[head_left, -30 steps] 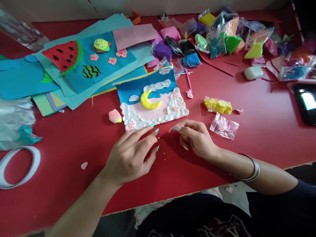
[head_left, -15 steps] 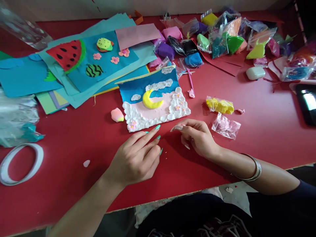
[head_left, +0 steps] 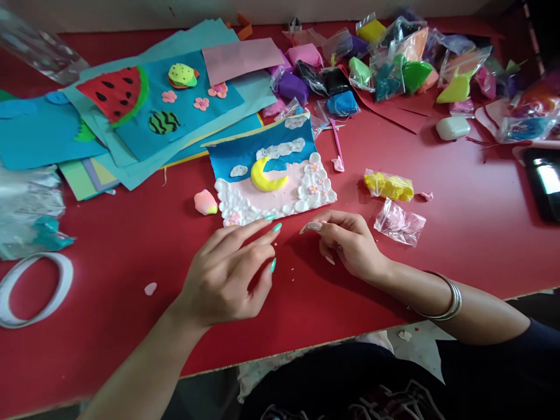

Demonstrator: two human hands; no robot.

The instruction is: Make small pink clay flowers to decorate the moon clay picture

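Observation:
A clay picture (head_left: pixel 275 201) lies in front of me, with white clay clouds, small pink flowers and a yellow crescent moon (head_left: pixel 268 177) on blue and pale pink. My left hand (head_left: pixel 231 271) hovers palm down at its lower left edge, fingers apart and holding nothing. Right of it, my right hand (head_left: pixel 347 239) is closed in a pinch, thumb against forefinger; whatever is between them is too small to make out. A peach-pink clay lump (head_left: pixel 205 202) sits by the picture's left side. Bags of yellow clay (head_left: pixel 389 185) and pale pink clay (head_left: pixel 399 221) lie beyond my right hand.
Several bagged clays (head_left: pixel 306 81) crowd the back. Coloured papers with a clay watermelon slice (head_left: pixel 116 93) cover the back left. A white tape ring (head_left: pixel 65 280) is at the left, a pink tool (head_left: pixel 336 143) behind the picture, a phone (head_left: pixel 545 181) at the right edge.
My left hand has shifted slightly left and its fingers have turned, the thumb side now showing apart from the rest. My right hand keeps its pinch almost in place.

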